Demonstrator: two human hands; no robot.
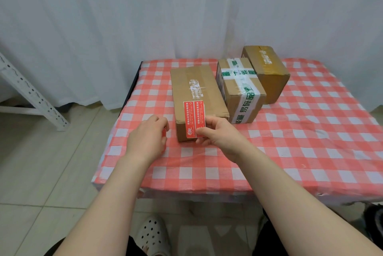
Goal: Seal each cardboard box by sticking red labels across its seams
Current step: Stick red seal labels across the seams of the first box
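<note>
"White curtain [186, 17], checked table [310, 131] — where's the work?"

"Nearest box [199, 89], toward the table's left edge. Two red labels [189, 118] fold over its near top edge, side by side."

"Hands?"

"Right hand [219, 137] pinches the right label [200, 117] by its lower end, at the front face. Left hand [147, 137] curls round a red strip [164, 133] beside the box."

"Advice?"

"Rub the thumb down from the fold — flat, no bubbles."

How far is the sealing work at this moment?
Done: the nearest box carries one red label folded over its front edge. In hand: the right hand pinches a second label beside it; the left hand grips a red piece. Left: the green-taped box and the far box show no red labels.
</note>
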